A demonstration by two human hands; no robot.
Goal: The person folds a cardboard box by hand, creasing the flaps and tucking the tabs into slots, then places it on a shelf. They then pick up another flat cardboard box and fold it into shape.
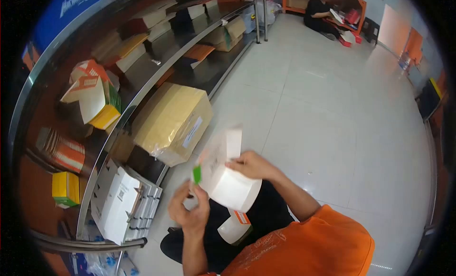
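- The label roll is sitting low in the middle of the head view, over the person's lap and just below a loose white strip that is rising from it toward 12 o'clock.
- The right hand is closing over the roll's top edge at about 1 o'clock, fingers curled onto it and holding it.
- The left hand is gripping at the roll's 8 o'clock side, fingers pinched shut near a small green tag; whether it is pinching the tag or the roll's edge, I cannot tell.
- A second roll is lying in the lap at 6 o'clock, just beneath the first.
- A large wrapped box is resting on the lower shelf at 10 o'clock.
- Another person is sitting on the floor far off at 1 o'clock.
- Risk, as I judge it: the strip looks slack, so it could tear crookedly or stick to itself, and the roll could be slipping off the lap.
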